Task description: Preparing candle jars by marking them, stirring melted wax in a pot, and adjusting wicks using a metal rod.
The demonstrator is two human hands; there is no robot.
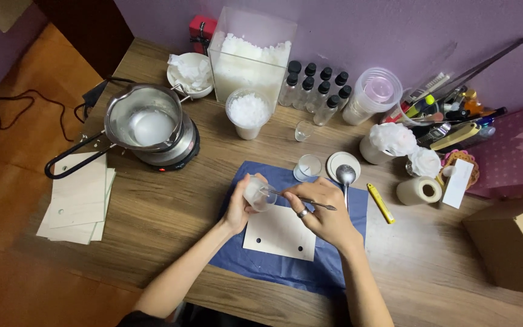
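**Small glass held over the blue cloth while a thin metal tool reaches into it**

The left hand holds a small glass tilted on its side, fingers wrapped around it, just above the near left part of a blue cloth spread on the wooden surface. The right hand pinches a thin metal tool between thumb and fingers; its tip points into the mouth of the glass, and the other end sticks out to the right. A ring sits on one finger of that hand.

Under both hands lies a white card with small holes, resting on the cloth. Just beyond the right hand are a spoon, a round white lid and another small glass. A yellow cutter lies to the right, beside the cloth.

Farther back on the left, a metal pot with a long handle sits on a small hot plate. Behind the centre stand a cup of white flakes, a clear box of the same flakes, and a cluster of small black-capped bottles. A stack of white cards lies at the left edge.
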